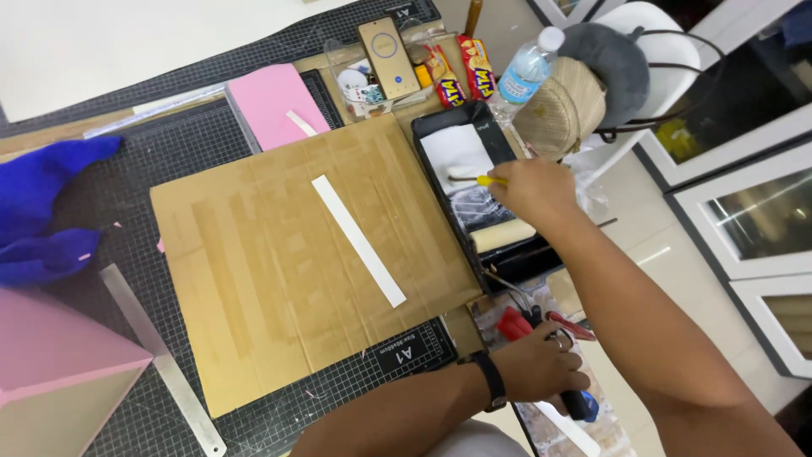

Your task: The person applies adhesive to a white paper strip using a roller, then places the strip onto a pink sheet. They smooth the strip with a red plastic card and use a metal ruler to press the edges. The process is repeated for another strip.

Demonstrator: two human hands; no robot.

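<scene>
Fingers of the right hand (531, 188) pinch a yellow-handled tool (480, 179) over the black tray (440, 120); the left hand (541, 366) grips a red-handled tool (516, 324) beside the cardboard (254, 279).

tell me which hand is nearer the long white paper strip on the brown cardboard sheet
Left. The left hand rests just beyond the lower end of the long white paper strip, off the cardboard's corner. The right hand is farther off, over the black paint tray.
</scene>
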